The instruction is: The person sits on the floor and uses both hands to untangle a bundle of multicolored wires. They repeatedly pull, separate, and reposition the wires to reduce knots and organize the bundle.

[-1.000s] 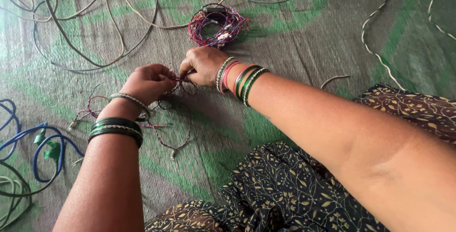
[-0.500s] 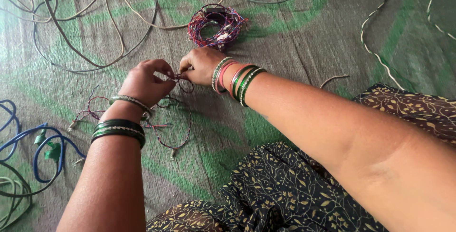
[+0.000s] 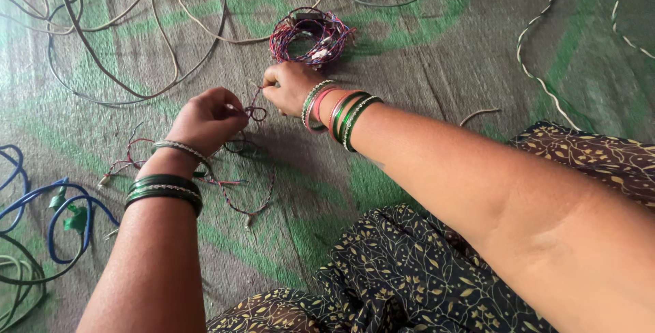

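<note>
thin twisted wire [image 3: 255, 110], red and blue strands, pinched between both hands just in front of the coiled wire bundle [image 3: 310, 33], a little to its left. looks very light and limp: droops into small loops, trails down to the mat [image 3: 423, 53] in loose curls nearer the body than the bundle. likely to kink and snag on itself rather than spring back; thin enough to slip from a loose grasp, so best held close to the loop being formed, fingertips tight on the strand, not out along the slack tail. bare metal ends on the trailing part [image 3: 250, 220] probably sharp-ish and fragile, better left alone.

left hand [image 3: 208, 118], left of the bundle and nearer the body: fingers curled in, thumb and forefinger pressed together on the wire loop, wrist bent slightly down, forearm running back toward the lower left, bangles at the wrist.

right hand [image 3: 290, 86], directly below the bundle and nearly touching its shadow: knuckles up, fingers folded, tips nipping the other end of the same strand, held up off the mat. forearm stretched long from the lower right, across patterned dark cloth [image 3: 423, 271].

blue cable [image 3: 54, 213] far left of the bundle, well apart from both hands. pale loose cords [image 3: 123, 46] left of and beyond the bundle.
</note>
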